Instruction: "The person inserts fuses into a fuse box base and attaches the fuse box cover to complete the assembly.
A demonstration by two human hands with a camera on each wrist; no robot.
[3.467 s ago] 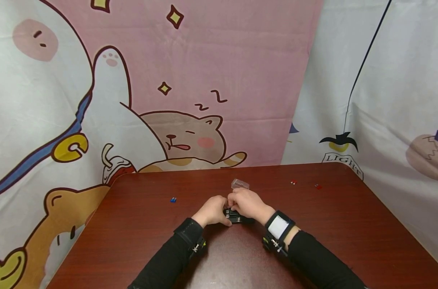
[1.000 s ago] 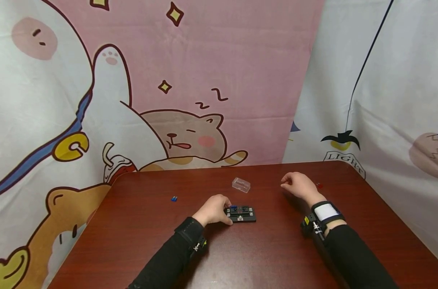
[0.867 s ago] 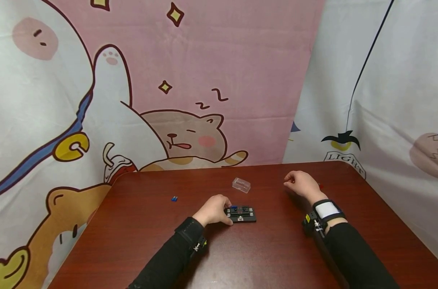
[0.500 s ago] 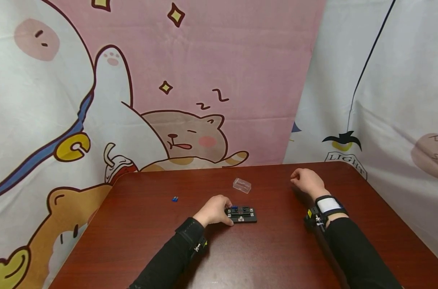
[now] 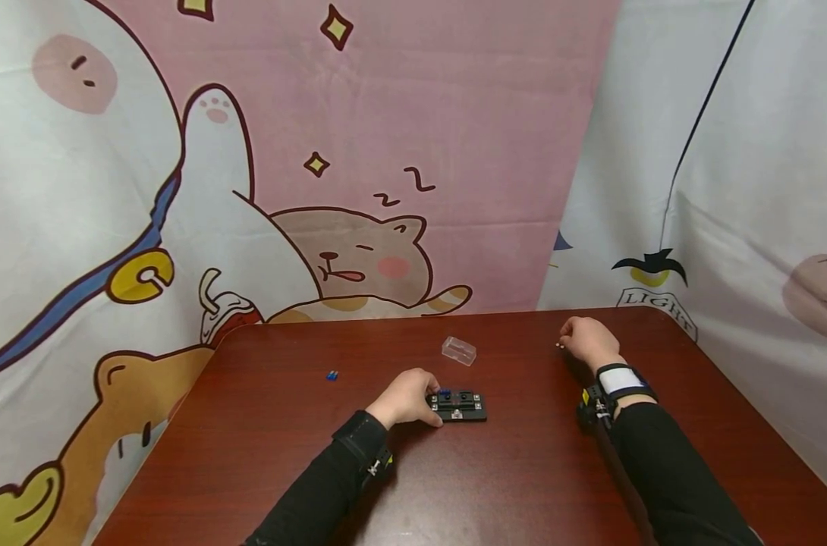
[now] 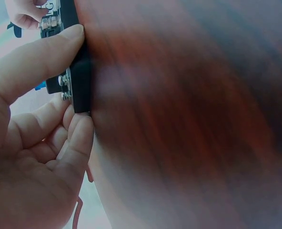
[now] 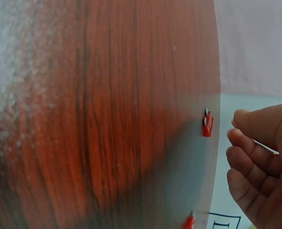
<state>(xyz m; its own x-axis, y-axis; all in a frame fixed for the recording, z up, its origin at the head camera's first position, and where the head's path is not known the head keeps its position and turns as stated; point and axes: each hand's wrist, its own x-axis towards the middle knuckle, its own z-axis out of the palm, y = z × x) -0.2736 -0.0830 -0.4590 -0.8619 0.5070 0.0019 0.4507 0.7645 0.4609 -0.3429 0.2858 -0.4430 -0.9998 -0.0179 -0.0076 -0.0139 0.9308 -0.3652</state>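
Observation:
In the head view my left hand (image 5: 405,397) grips the left end of a black fuse block (image 5: 463,415) on the table, thumb at its front edge. The left wrist view shows silver screws on that block (image 6: 81,93) and a bit of blue sticking out. My right hand (image 5: 589,340) is at the table's back right, its fingers bent and a gap left between thumb and forefinger. Just beside those fingertips lies a small red piece with metal prongs (image 7: 207,125). Another red piece (image 7: 190,221) lies farther along the table, half cut off by the right wrist view's edge.
Behind the block lies a small clear plastic cover (image 5: 458,351). Small blue pieces (image 5: 332,375) lie at the back left of the brown table (image 5: 263,447). A printed cloth (image 5: 495,152) hangs right behind the table's back edge.
My right hand has left the block and gone to the right, then crept further right and back to the red piece. My left hand keeps its grip on the block.

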